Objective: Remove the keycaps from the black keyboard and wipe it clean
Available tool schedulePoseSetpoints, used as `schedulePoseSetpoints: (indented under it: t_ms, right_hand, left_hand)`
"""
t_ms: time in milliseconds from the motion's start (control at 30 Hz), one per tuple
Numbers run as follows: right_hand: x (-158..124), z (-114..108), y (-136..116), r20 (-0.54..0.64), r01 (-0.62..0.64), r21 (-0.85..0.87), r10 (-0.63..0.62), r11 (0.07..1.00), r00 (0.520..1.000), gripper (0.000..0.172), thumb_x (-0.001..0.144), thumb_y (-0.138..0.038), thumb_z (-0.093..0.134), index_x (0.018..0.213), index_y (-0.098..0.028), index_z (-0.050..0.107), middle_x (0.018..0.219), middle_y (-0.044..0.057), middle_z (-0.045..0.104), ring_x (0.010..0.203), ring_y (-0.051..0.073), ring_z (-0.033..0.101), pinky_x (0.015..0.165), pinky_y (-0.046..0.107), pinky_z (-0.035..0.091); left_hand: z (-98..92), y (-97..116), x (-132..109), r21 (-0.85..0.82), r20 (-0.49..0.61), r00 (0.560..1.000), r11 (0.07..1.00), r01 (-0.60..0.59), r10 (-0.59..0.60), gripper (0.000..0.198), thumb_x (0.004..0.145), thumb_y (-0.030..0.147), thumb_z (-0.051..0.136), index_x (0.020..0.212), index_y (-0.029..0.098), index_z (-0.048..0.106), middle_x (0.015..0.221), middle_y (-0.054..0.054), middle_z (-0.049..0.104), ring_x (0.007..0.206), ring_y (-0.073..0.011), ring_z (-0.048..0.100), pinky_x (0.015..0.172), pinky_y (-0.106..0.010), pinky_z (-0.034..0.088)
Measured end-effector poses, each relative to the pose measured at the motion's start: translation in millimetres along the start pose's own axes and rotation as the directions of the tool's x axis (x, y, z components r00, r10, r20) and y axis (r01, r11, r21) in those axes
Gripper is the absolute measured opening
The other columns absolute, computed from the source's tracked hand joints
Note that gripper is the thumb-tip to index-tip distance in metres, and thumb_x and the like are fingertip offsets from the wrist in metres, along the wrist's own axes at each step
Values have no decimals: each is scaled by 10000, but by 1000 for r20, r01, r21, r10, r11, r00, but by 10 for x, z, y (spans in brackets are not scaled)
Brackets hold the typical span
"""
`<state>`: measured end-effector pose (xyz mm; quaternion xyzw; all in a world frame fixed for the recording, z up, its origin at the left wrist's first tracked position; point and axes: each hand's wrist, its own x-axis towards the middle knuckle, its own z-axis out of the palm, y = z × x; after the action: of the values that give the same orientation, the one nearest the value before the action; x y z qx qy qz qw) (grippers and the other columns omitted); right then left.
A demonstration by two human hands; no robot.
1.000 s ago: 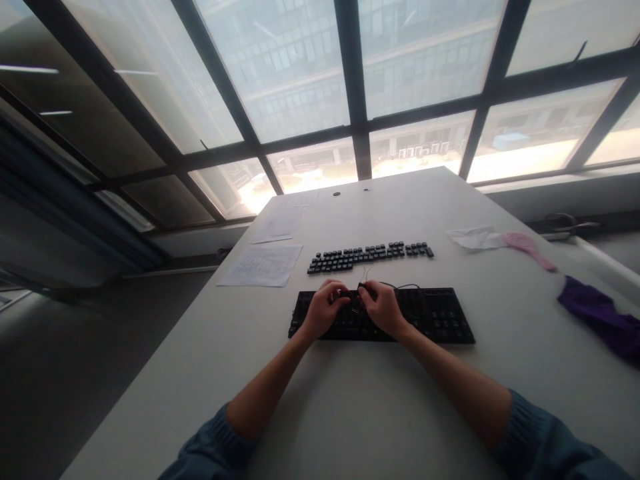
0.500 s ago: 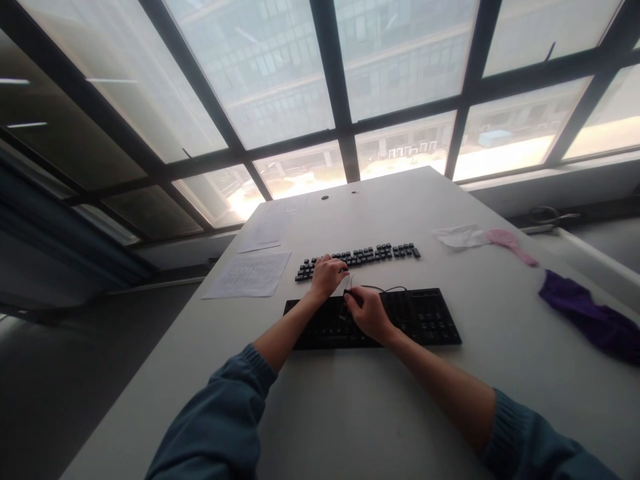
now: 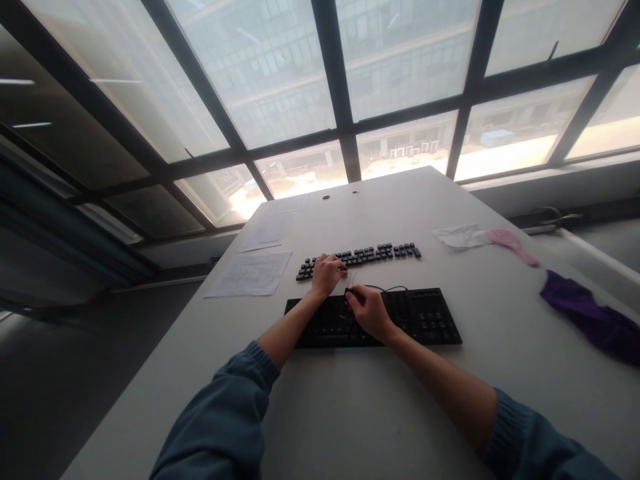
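A black keyboard [image 3: 410,320] lies lengthwise before me on the white table. Behind it, loose black keycaps [image 3: 367,255] are laid out in rows. My left hand [image 3: 327,275] rests over the left part of these rows, its fingers bent together around a small dark piece that looks like a keycap. Above the keyboard's middle, my right hand [image 3: 371,313] pinches a keycap puller [image 3: 349,292] with thin wire ends that point away from me, close to the left fingertips. My fingers hide part of the puller and some keys.
Written sheets of paper [image 3: 250,275] lie at the left. To the right are a white tissue [image 3: 463,236], a pink hand-held item [image 3: 513,245] and a purple cloth [image 3: 585,313]. The keyboard's cable [image 3: 390,289] curls behind it. Large windows stand beyond the table.
Both hands stay almost in place. The view has shifted very slightly, and the left fingers have moved only a little.
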<state>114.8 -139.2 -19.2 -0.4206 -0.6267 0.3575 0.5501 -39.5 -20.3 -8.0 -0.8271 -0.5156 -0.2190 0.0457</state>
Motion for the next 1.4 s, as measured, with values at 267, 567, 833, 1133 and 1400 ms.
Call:
schedulePoseSetpoints:
  t_ms: [267,567,833,1133,1400]
  right_hand:
    - [-4,-9,-12,-83,11,73,-5,997,997,196,918,-334,565,821,-186,647,675,30,652,623,186,611,598,275,474]
    - [10,-198,-110,-79,52,-83,-58,995,995,214,917,-317,559,788,-175,652,694,42,657,644,183,584,612,274,444]
    - [-48,-201,-69,66,87,-185,-76,979,995,206,914,-281,552,787,-174,673,733,46,672,673,189,580,686,295,461]
    - [-87,-200,-147,277,249,-161,-199,955,940,207,931,-247,532,770,-190,649,734,50,626,680,183,548,672,294,422]
    - [-137,-226,-168,325,307,-109,-258,946,910,210,950,-244,510,804,-201,656,745,45,611,692,181,555,681,291,428]
  left_hand:
    - [-411,-19,-150,-67,-113,990,995,72,-79,70,827,276,740,874,227,756,933,-46,692,918,-232,560,891,-376,430]
    - [-531,487,-939,-293,-40,998,956,30,-44,146,940,260,577,948,214,715,936,-44,689,927,-217,590,872,-352,459]
    - [-430,569,-1083,-427,-8,991,896,118,-134,252,999,300,463,977,207,696,943,-51,718,936,-219,613,882,-360,467]
    - [-468,558,-1099,-474,33,989,868,145,-147,204,941,222,495,899,197,693,923,-51,722,904,-211,638,850,-334,484]
    - [-597,497,-1104,-472,194,965,879,-64,175,122,769,240,737,881,202,705,935,-62,675,934,-229,600,870,-340,477]
